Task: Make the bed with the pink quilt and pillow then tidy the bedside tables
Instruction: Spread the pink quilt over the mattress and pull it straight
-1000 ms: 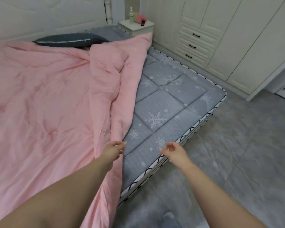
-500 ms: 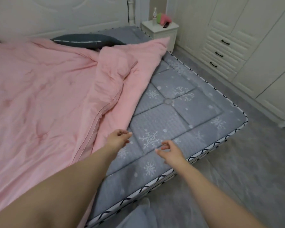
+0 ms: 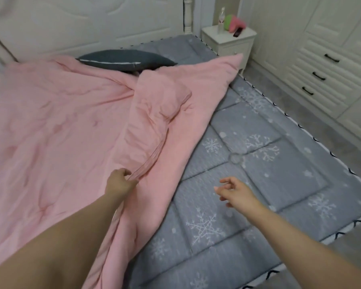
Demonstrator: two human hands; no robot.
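Now the left hand point(image 3: 119, 183) grips the pink quilt's point(image 3: 56, 130) folded edge.

Bare forearms, no sleeves; hands point(image 3: 121, 182) without rings.

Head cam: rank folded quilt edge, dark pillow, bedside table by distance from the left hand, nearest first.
1. Folded quilt edge: gripped in the left hand, mid-bed.
2. Dark pillow: at the headboard, partly under the quilt.
3. Bedside table: far right corner, beyond the mattress.
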